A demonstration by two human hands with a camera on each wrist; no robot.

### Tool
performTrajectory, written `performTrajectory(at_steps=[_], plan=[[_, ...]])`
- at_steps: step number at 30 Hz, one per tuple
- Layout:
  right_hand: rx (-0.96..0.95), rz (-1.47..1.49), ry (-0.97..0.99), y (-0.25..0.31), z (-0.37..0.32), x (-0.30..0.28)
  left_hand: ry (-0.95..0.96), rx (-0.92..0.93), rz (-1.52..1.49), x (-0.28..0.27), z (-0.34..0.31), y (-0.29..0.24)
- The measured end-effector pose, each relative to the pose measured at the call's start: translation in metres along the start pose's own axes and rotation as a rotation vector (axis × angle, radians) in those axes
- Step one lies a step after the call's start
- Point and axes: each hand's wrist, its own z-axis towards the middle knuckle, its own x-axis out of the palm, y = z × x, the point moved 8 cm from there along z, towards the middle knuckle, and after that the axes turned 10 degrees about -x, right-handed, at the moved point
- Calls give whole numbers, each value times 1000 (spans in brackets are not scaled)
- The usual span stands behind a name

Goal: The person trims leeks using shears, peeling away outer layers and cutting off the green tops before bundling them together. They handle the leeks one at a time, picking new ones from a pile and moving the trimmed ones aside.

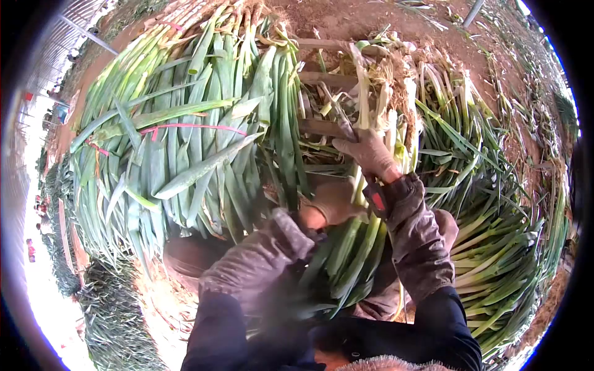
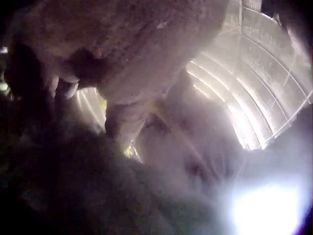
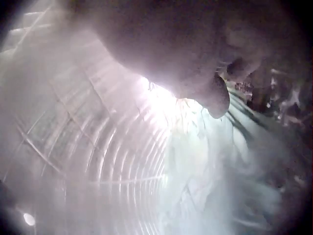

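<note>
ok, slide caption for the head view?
Two hands on pale-stemmed stalks beside a leafy heap crossed by a pink tie.

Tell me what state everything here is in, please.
Left hand: gripping leeks
Right hand: at the pale stems, exact hold unclear
Gripped leeks: leaves spread loose
Left leek pile: lying heaped
Pink tie: stretched across that pile
Right leek pile: lying fanned out
Sleeves: wrinkled

Soil (image 1: 337, 25) carries leek heaps (image 1: 167, 154) and at least 3 wooden slats (image 1: 328, 79).
</note>
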Motion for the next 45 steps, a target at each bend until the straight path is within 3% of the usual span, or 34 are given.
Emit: performTrajectory(at_steps=[1, 2, 3, 5, 6, 10, 13, 15, 17, 19, 21, 23, 26, 27, 29, 30, 33, 37, 45], plan=[[-153, 149, -101, -5, -2, -1, -22, -75, 40, -19, 11, 17], [141, -38, 47, -6, -13, -7, -41, -151, 79, -38, 21, 33], [178, -49, 76, -4, -19, -9, -5, -452, -2, -92, 8, 42], [197, -24, 56, -17, -27, -5, -561, -443, 174, -127, 47, 109], [180, 9, 92, -16, -29, 0, -689, -528, 237, -147, 52, 121], [68, 31, 110, -10, -27, 13, -676, -700, 365, -140, 120, 174], [144, 97, 72, -6, -29, 3, -686, -704, 333, -146, 143, 188], [75, 75, 36, 17, -34, -10, -682, -575, 367, -145, 136, 180], [100, -91, 70, 22, -37, -10, -542, -469, 468, -141, 91, 133], [88, -26, 58, 32, -53, -3, -465, -318, 357, -111, 47, 115], [71, 2, 51, 35, -69, 7, -393, -360, 304, -87, -4, 99], [27, -92, 63, 42, -90, 19, -545, -166, 192, -44, -52, 103], [67, -122, 102, 36, -132, 36, -479, -329, 317, -16, -114, 76], [-10, -133, 39, 40, -146, 36, -460, -328, 241, -13, -127, 72], [81, -140, 127, 47, -169, 45, -421, -338, 80, -14, -146, 76], [53, -126, 114, 47, -179, 52, -386, -387, 23, -14, -146, 83], [76, -213, 171, 49, -199, 62, -416, -309, -207, -28, -147, 90], [-24, -246, 78, 55, -193, 68, -369, -333, -237, -33, -149, 87], [29, -378, 111, 48, -183, 89, -426, -296, -334, -32, -151, 100]])
